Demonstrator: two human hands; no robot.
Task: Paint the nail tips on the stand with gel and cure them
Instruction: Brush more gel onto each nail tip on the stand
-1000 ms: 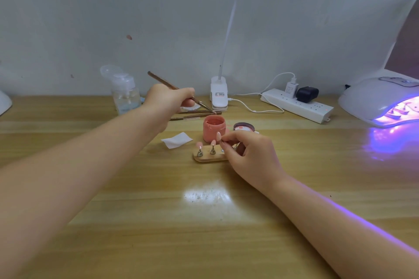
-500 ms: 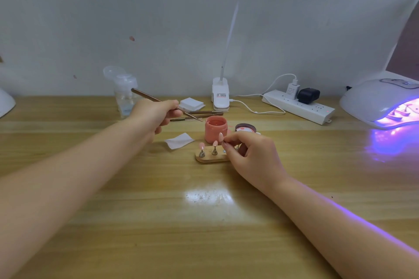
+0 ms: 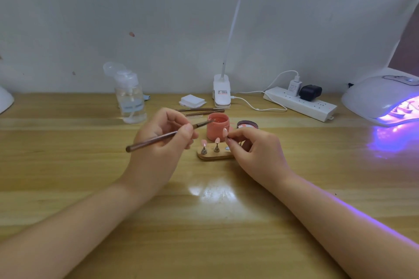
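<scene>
A small wooden stand [image 3: 210,156] sits at the table's middle with two pink nail tips [image 3: 203,142] upright on metal holders. My right hand [image 3: 254,149] pinches a third holder with a pink nail tip [image 3: 225,132] lifted just above the stand's right end. My left hand [image 3: 163,140] grips a brown gel brush [image 3: 158,138], whose bristle end reaches the rim of the open pink gel jar [image 3: 218,129] behind the stand. The jar's lid [image 3: 247,124] lies to its right.
A curing lamp [image 3: 383,99] glows purple at the far right. A power strip [image 3: 299,103], a clip lamp base [image 3: 221,94], a stack of white wipes [image 3: 192,100], spare brushes [image 3: 199,111] and a clear pump bottle [image 3: 130,99] stand along the back.
My left hand has come nearer and to the right, swinging the brush round so its tip now points at the gel jar. My right hand stays at the stand with the tip.
</scene>
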